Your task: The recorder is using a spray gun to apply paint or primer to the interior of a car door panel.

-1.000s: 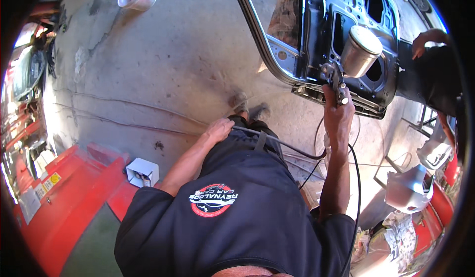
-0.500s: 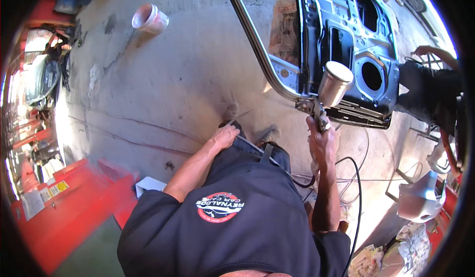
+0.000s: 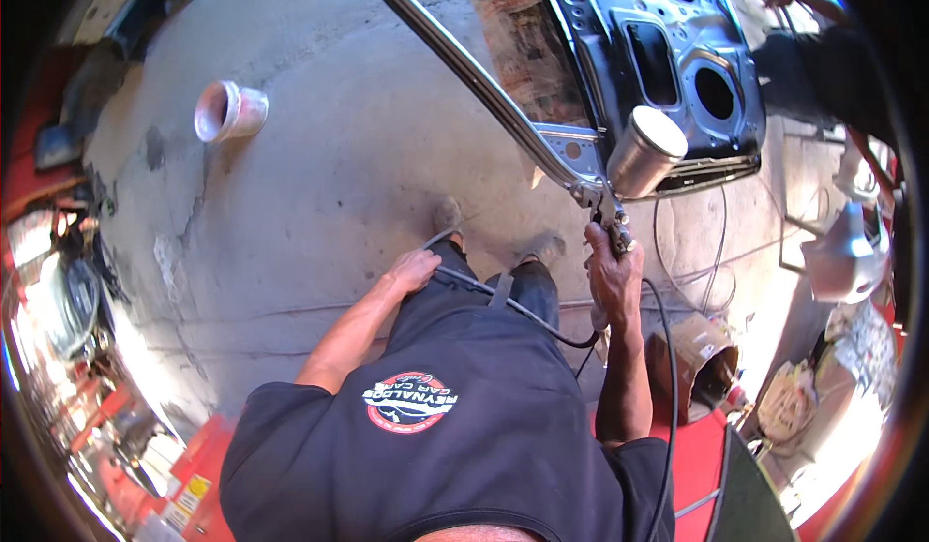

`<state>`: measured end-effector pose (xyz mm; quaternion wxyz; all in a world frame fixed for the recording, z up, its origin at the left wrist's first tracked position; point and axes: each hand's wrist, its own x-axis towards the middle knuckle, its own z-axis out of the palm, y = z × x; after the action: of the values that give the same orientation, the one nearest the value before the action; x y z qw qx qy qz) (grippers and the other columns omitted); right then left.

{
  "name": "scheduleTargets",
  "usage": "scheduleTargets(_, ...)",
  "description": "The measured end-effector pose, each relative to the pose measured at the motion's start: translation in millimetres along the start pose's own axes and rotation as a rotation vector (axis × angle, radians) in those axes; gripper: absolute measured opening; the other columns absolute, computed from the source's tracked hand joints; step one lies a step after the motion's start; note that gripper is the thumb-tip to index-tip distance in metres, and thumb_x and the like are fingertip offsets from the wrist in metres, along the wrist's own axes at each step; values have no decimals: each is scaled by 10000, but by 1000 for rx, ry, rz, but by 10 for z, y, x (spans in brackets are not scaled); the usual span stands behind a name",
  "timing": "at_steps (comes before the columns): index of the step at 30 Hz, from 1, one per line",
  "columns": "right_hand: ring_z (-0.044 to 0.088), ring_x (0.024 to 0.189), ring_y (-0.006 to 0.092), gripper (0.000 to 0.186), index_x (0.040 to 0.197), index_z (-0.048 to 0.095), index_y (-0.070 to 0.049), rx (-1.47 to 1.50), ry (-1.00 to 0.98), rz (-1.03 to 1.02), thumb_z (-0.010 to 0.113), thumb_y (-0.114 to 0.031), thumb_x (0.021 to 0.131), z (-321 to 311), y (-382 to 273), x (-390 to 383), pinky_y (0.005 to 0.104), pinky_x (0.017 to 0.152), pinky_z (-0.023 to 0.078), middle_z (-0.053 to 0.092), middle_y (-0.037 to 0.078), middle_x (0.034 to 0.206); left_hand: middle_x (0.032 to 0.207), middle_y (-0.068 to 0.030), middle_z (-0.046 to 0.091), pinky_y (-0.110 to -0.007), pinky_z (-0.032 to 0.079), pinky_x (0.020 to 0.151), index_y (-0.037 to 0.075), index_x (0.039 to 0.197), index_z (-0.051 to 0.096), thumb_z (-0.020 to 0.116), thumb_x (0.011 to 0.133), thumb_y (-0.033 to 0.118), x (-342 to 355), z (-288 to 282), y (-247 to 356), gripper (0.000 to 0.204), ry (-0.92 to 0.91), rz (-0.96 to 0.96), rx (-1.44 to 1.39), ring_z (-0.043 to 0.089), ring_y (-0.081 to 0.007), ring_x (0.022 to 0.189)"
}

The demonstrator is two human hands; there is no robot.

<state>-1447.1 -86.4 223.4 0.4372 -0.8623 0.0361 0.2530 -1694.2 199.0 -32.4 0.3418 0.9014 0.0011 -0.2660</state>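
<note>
My right hand [image 3: 615, 281] is wrapped round the grip of a spray gun [image 3: 608, 215], which carries a silver paint cup [image 3: 646, 153] on top. The gun's head is near the lower corner of a car door's window frame [image 3: 474, 79]; I cannot tell if spray is coming out. The bare inner side of the dark door shell [image 3: 668, 68], full of cut-outs, lies beyond the cup. At my waist, my left hand [image 3: 414, 269] is closed on an air hose [image 3: 513, 307] that crosses in front of my legs toward the gun.
A paint-stained bucket [image 3: 232, 112] stands on the concrete floor at left. Brown masking paper [image 3: 532, 53] shows behind the window frame. At right are another person [image 3: 823, 68], a silver body part [image 3: 840, 259] and a cardboard box [image 3: 699, 353]. Hoses trail across the floor.
The whole view has swung, bringing the cardboard box into sight at lower right. The spray gun remains by the window frame's corner, and my left hand keeps its hold on the hose.
</note>
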Motion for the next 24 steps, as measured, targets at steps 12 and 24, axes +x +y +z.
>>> scheduleTargets(12,516,674,145,423,1173,667,15,86,440,89,710,-368,997,-162,350,-274,355,628,452,590,25,728,985,-153,694,-520,530,868,81,994,617,651,936,212,413,-1092,208,147,-123,85,185,654,-387,1036)
scheduleTargets(24,601,708,351,366,1036,621,-32,-38,537,120,726,-377,972,-231,867,-173,463,703,491,657,205,786,988,-141,673,-496,527,873,77,1017,617,671,934,220,392,-1075,553,174,-157,127,249,640,-364,1031)
